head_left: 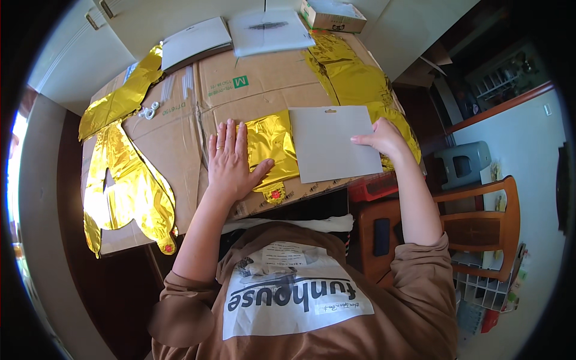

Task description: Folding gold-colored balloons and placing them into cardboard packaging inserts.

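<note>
On the cardboard-covered table (180, 138) in front of me lies a folded piece of gold foil (273, 144), which looks like a flat foil balloon. Its tab, marked with a red spot, points toward me. My left hand (230, 161) rests flat along the foil's left side, thumb spread onto it. A pale grey card (330, 144) with a hang slot covers or meets the foil's right edge. My right hand (389, 143) grips this card at its right edge, thumb on top and the other fingers mostly hidden.
More gold foil lies at left (129, 174) and far right (354, 75). Small white-handled scissors (149, 111) sit near the left foil. Behind are stacked grey cards (195, 42), a clear plastic sleeve (270, 33) and an open carton (333, 17). A wooden chair (507, 222) stands at right.
</note>
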Tool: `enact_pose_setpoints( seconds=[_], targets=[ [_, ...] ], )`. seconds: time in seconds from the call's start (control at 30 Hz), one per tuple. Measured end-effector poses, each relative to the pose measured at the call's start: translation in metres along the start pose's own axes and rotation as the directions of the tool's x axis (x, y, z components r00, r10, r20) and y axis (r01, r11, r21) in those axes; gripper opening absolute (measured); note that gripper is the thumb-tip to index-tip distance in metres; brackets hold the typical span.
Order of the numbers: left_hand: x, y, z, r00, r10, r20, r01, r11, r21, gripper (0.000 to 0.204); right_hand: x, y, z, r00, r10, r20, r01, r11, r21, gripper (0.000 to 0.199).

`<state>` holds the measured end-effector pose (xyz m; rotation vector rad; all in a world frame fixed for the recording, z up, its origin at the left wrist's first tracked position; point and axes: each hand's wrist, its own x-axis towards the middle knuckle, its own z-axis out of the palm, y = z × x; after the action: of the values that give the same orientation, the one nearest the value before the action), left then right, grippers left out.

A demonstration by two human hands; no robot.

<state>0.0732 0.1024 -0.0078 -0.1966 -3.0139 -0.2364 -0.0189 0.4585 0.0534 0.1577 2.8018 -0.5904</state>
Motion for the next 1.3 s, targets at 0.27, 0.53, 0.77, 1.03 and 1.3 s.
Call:
enact_pose_setpoints(
  seconds=[0.27,0.53,0.77,1.03,1.3],
  targets=[
    [-0.003,-0.001,0.0,1.0,-0.003,-0.025,0.002,0.999,-0.035,0.103,-0.012,0.04,-0.062,0.946,-0.293,-0.141,0.311,0.687,0.657,0.01],
    [0.0,-0.001,0.001,0.999,0.012,-0.03,-0.014,0.999,-0.047,0.103,0.098,0.009,-0.039,0.93,-0.109,-0.352,0.362,0.443,0.82,0.015],
    [-0.003,-0.001,-0.001,0.999,-0.006,-0.043,0.004,0.998,-0.055,0.104,0.111,-0.084,0.042,0.942,-0.335,0.039,0.204,0.659,0.724,0.015],
    [-0.005,-0.004,0.002,0.994,-0.037,-0.101,0.023,0.99,-0.138,0.103,0.06,-0.112,0.04,0.788,-0.369,0.494,0.114,0.874,0.472,0.011],
    [-0.01,-0.02,-0.016,0.996,-0.025,-0.089,-0.027,0.837,-0.546,0.098,0.044,-0.094,0.041,0.779,-0.303,0.549,-0.027,0.859,0.512,0.012]
  ],
)
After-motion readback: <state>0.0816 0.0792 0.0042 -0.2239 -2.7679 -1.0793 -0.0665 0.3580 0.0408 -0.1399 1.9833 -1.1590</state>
